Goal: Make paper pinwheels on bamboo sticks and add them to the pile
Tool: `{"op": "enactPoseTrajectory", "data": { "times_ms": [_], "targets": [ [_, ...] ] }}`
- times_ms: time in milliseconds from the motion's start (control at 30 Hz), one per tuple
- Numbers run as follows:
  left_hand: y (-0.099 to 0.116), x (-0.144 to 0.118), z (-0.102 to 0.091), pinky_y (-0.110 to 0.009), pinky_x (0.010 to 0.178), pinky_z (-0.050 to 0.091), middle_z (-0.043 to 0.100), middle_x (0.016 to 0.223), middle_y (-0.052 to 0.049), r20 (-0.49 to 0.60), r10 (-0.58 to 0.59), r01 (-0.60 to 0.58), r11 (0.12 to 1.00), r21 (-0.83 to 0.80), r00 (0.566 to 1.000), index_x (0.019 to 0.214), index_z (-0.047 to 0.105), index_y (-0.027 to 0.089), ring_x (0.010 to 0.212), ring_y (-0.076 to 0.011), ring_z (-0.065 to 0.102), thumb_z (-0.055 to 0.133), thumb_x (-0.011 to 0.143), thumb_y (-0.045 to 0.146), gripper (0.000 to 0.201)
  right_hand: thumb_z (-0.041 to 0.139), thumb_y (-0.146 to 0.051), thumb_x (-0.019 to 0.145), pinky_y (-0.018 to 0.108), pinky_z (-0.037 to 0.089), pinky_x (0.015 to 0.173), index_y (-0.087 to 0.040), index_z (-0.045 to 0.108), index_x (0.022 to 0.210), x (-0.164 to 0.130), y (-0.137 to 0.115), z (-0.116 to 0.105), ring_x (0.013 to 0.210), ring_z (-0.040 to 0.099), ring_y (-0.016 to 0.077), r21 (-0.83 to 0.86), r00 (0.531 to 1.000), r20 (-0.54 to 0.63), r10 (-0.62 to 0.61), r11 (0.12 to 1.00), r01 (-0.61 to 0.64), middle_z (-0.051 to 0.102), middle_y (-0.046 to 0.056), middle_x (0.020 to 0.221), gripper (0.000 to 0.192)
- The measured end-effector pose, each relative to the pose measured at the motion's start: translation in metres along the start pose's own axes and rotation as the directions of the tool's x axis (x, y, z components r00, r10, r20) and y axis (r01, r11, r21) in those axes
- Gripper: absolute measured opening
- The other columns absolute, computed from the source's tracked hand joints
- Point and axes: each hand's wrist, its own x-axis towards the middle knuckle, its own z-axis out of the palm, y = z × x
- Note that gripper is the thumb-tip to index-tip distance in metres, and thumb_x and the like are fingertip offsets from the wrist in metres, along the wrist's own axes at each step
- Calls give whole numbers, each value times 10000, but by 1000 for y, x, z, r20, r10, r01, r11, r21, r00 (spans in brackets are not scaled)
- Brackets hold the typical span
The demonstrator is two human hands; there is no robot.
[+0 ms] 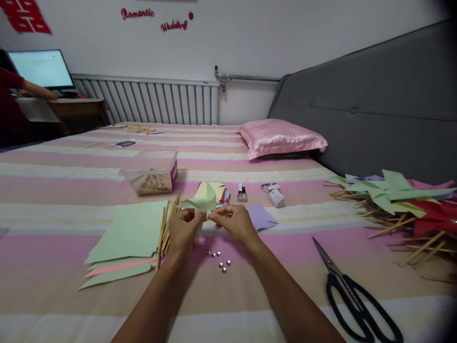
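A light green paper pinwheel point(207, 200) with folded blades is held up in front of me. My left hand point(185, 231) grips it from the lower left, thumb near its middle. My right hand point(233, 224) pinches at the pinwheel's right side by the centre; whether a small tack is between those fingertips cannot be made out. Several silver thumbtacks point(221, 265) lie on the sheet below my hands. Beside my left hand are thin wooden sticks point(164, 233) and a stack of green paper sheets point(128, 231). A cut purple paper square point(260, 216) lies beyond my right wrist.
Black-handled scissors point(352, 290) lie at right, below a pile of finished pinwheels point(389, 190) on sticks. A clear plastic box point(157, 171) holds sticks. Small coloured papers point(217, 188), little boxes point(276, 195) and a pink pillow point(282, 136) lie farther back. Another person's arm point(37, 89) shows far left.
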Motion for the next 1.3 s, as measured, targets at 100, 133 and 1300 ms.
{"op": "enactPoseTrajectory", "data": {
  "times_ms": [100, 133, 1300],
  "targets": [
    [2, 2, -2, -215, 492, 399, 629, 538, 3, -81, 5, -7, 1000, -22, 997, 596, 664, 141, 505, -129, 542, 707, 562, 247, 119, 683, -347, 640, 250, 458, 541, -156, 673, 785, 2, -2, -11, 536, 620, 150, -46, 997, -71, 0, 999, -3, 664, 20, 622, 240],
    [3, 3, -3, -213, 504, 401, 625, 546, 7, -103, 13, -16, 1000, -24, 995, 594, 660, 144, 522, -129, 545, 699, 562, 238, 107, 679, -326, 638, 256, 466, 547, -160, 659, 793, 4, -1, -16, 542, 627, 149, -63, 994, -108, -5, 998, -2, 677, 25, 680, 228],
    [-3, 15, -24, -200, 511, 393, 590, 547, 35, 49, -39, 43, 996, -83, 998, 632, 637, 142, 510, -98, 518, 721, 570, 272, 167, 522, -74, 604, 214, 434, 596, -154, 753, 723, -7, 3, -1, 684, 656, 170, -494, 952, 304, 20, 858, 140, 726, 48, 712, 272]
  ]
}}
